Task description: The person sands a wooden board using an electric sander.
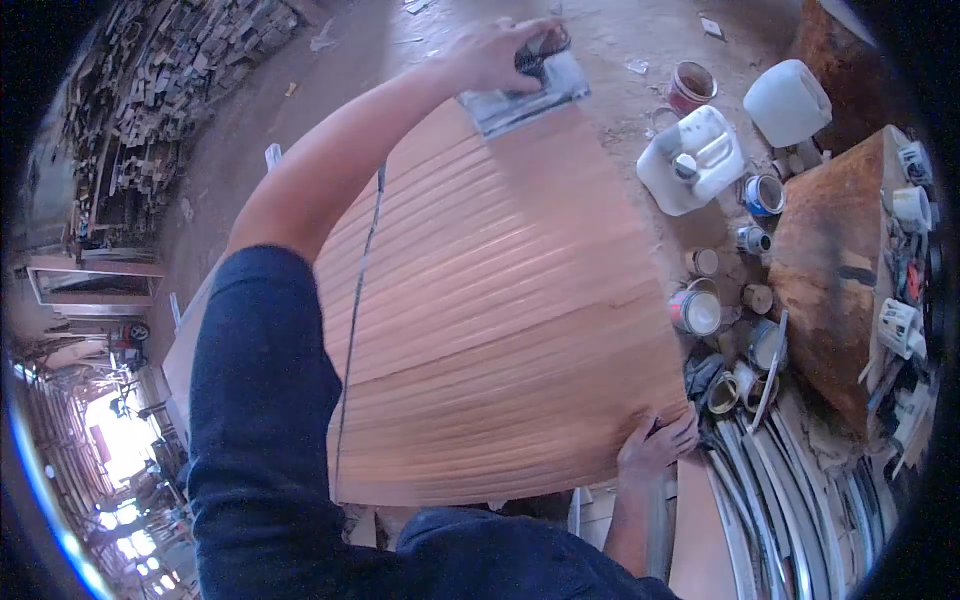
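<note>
My left hand (505,58) reaches across to the far end of a long grooved wooden panel (510,270). Its fingers are wrapped round the dark grip of a sander (535,98), whose wide flat grey base lies at the panel's far edge. Close to my body, my right hand (657,442) rests on the panel's near right corner, fingers stretched out over the edge and holding nothing. A thin dark cord or line (358,310) runs lengthwise over the panel, passing out of sight beneath my left forearm.
White plastic jugs (692,160) and several paint cans (695,312) stand on the floor to the right, beside a large brown wooden piece (830,270). Long strips (770,500) lie at lower right. Stacked wood offcuts (170,90) fill the far left.
</note>
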A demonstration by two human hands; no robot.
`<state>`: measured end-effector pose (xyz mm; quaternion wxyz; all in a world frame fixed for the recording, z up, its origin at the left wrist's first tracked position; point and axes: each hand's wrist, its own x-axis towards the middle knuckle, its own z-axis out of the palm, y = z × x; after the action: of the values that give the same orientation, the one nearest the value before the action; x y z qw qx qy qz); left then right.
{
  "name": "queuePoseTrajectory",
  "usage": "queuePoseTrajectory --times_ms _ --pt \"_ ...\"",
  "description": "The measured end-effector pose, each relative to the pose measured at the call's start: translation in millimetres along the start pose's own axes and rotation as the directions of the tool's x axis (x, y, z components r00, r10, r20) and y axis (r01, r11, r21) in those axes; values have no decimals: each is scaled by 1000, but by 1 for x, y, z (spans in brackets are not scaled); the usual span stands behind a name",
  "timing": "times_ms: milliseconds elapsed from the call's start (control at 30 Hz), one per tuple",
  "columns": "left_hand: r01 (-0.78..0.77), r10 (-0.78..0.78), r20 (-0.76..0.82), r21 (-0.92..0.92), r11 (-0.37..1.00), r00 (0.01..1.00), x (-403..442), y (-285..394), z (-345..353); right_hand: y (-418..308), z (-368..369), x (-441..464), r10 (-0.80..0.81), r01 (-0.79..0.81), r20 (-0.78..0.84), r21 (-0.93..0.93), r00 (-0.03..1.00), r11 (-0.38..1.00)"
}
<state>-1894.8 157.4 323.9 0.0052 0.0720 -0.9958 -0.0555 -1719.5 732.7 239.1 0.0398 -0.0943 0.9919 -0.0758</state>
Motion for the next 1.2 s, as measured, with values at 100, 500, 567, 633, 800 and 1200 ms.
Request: queuePoseTrajectory --times_ms 100,500,567,633,800,1200 --pt "43 -43 47 -7 999 998 20 4 -21 0 3 -1 17 -18 -17 -23 1000 1000" --pt "13 -12 -63 18 1000 998 -71 -117 -17 3 18 -4 -26 21 -164 -29 986 999" --pt "62 -60 -87 26 998 994 -122 -140 -24 10 28 -4 -48 40 -186 -46 981 998" --pt "62 -56 -121 46 997 991 -176 -162 -35 19 30 -3 -101 82 -210 -97 972 992" --pt "361 -364 45 61 930 930 -301 -228 -50 30 38 6 -124 109 -194 -89 973 990" --pt "581 -582 1 -31 813 813 -620 -353 -62 102 66 30 -336 266 -122 -390 934 882"
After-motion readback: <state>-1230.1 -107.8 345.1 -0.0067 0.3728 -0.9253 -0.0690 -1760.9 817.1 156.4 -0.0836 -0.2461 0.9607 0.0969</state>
